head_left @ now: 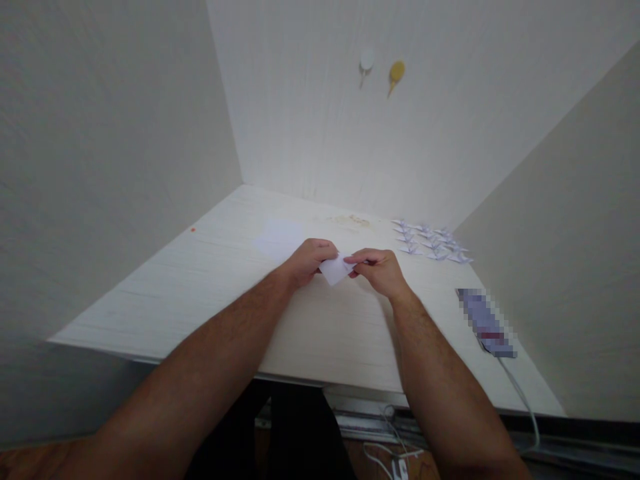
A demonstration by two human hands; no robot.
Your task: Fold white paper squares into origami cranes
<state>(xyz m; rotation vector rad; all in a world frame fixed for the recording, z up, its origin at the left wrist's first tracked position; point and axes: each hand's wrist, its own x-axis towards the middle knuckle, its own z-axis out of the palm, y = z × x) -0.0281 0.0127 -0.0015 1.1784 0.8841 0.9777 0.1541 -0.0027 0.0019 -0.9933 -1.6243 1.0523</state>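
Two hands on my feed meet over the middle of the white table [210, 293]. Left hand [309, 261]: fingers curled in close, thumb and fingertips pinched on the left edge of a small folded white paper [336, 270]. Right hand [379, 269]: curled just as narrow, pinching the paper's right edge. Paper: held between both hands, low over the tabletop; I cannot tell whether it touches. Flat white sheet [280, 239]: on the table just beyond the left hand. Small folded paper figures [433, 242]: in rows, far right, apart from the hands. Blurred object [486, 322] with cable [520, 393]: near the right edge.
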